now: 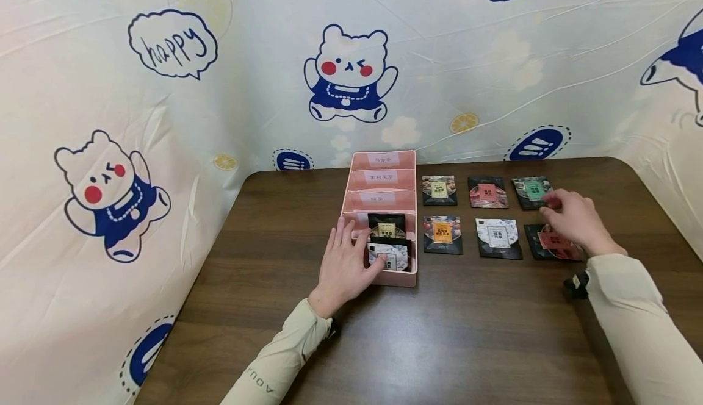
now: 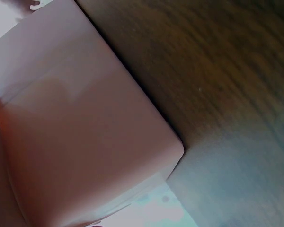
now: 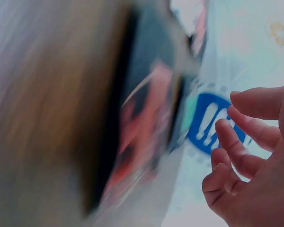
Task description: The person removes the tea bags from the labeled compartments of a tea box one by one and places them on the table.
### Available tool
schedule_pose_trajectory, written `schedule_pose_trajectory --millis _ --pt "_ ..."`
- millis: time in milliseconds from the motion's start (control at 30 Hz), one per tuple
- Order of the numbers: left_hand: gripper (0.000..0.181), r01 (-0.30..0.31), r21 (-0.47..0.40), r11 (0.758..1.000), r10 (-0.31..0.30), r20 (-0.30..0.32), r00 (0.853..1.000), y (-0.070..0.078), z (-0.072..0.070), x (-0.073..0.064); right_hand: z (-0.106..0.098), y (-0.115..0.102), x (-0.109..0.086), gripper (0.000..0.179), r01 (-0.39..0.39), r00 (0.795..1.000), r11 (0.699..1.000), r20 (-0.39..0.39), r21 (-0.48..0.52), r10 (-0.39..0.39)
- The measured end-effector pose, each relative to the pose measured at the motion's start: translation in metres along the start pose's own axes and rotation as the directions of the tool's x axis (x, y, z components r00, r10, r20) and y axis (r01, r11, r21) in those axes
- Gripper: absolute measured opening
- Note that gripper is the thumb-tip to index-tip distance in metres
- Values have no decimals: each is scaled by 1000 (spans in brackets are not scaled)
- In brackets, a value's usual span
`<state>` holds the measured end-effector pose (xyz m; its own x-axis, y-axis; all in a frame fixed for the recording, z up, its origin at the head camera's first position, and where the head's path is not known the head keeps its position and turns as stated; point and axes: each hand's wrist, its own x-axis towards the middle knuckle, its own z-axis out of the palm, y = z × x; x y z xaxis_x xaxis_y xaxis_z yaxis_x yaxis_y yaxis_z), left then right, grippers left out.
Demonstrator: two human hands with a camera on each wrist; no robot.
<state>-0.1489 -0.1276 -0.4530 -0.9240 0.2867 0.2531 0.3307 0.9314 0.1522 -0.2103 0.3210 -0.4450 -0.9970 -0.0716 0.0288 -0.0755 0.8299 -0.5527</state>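
Observation:
My left hand rests over the front left of the pink compartment box, its thumb reaching across a white-and-black tea sachet. Behind that sachet, a black one with a yellow label stands in the box. The box's pink side wall fills much of the left wrist view. Over on the right, my right hand hovers above a red-labelled sachet, fingertips near the corner of a green-labelled sachet. Its loosely bent fingers hold nothing in the right wrist view.
Between box and right hand lie a light-green-labelled sachet, a pink-labelled one, an orange-labelled one and a white one. Paper labels mark the rear compartments. A printed cloth hangs behind the wooden table.

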Motion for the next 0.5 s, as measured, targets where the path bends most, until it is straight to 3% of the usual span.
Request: schedule_pose_trajectory --millis 200,500 --pt "65 13 6 1000 -13 15 1000 -1 -1 -1 12 -47 8 31 116 992 992 -49 54 -113" --pt "64 0 27 1000 0 15 1000 -1 1 -3 37 -118 20 25 240 971 959 -21 154 -240"
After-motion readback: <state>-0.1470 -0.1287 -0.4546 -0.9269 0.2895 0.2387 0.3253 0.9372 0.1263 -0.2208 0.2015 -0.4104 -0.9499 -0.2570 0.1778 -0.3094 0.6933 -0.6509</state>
